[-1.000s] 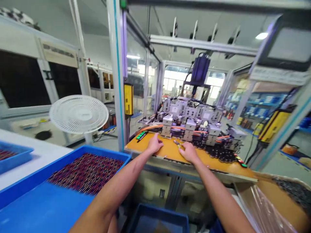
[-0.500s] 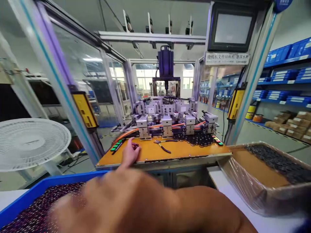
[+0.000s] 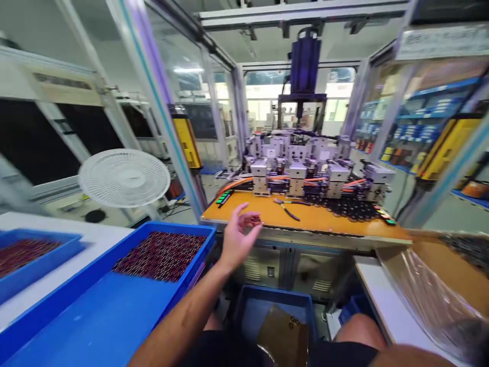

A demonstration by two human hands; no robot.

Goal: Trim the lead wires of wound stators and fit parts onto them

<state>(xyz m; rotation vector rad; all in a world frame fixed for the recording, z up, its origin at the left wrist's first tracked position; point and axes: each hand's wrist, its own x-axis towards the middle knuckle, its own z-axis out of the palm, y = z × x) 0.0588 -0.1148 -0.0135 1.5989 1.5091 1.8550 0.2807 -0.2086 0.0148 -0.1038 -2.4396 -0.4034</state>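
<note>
Orange worktop (image 3: 319,220), one pair of pliers (image 3: 290,211), one left hand (image 3: 236,239) holding red parts (image 3: 253,219)

Can't count the red pieces (image 3: 253,219), partly hidden in the left grip (image 3: 237,237), mid-frame. Can't read the blurred upper-right sign (image 3: 443,42).

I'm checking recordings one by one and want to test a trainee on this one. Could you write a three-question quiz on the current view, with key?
1. True or false: the left hand holds small dark red parts.
2. Where do the pliers lie?
A) in the cardboard box
B) on the orange worktop
C) on the white grille
3. Fill in: in the large blue tray, the massed parts lie at the end ____ the camera.

Key: 1 true; 2 B; 3 farther from.
</note>
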